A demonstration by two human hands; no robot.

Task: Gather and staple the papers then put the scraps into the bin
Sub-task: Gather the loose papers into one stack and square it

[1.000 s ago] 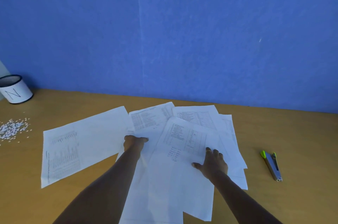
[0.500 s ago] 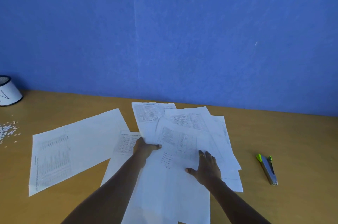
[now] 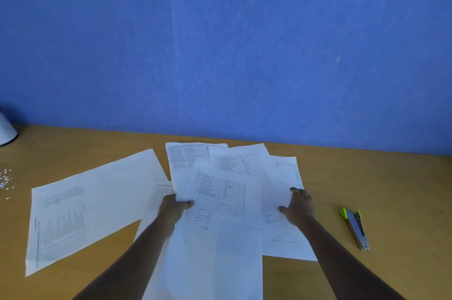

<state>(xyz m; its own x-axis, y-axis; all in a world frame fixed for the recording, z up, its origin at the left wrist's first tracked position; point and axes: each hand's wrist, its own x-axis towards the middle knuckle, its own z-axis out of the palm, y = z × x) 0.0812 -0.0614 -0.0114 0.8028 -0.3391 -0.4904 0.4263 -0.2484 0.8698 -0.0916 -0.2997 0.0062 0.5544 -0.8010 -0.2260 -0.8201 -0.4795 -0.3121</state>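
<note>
Several printed white papers (image 3: 220, 192) lie overlapped in the middle of the wooden desk (image 3: 379, 177). My left hand (image 3: 175, 208) pinches the left edge of a sheet in that pile, thumb on top. My right hand (image 3: 298, 206) rests with spread fingers on the right side of the pile. One more sheet (image 3: 90, 204) lies apart at the left. A grey stapler (image 3: 355, 228) with green tips lies on the desk to the right of my right hand. Small white paper scraps (image 3: 6, 181) are scattered at the far left edge. The white bin (image 3: 6, 130) is cut off at the left edge.
A blue wall (image 3: 244, 42) rises straight behind the desk. Bare wood shows to the right of the stapler and between the scraps and the left sheet.
My left hand has taken hold of a sheet's left edge and turned it over the pile. My right hand slid from the pile's middle to its right side. The view shifted right.
</note>
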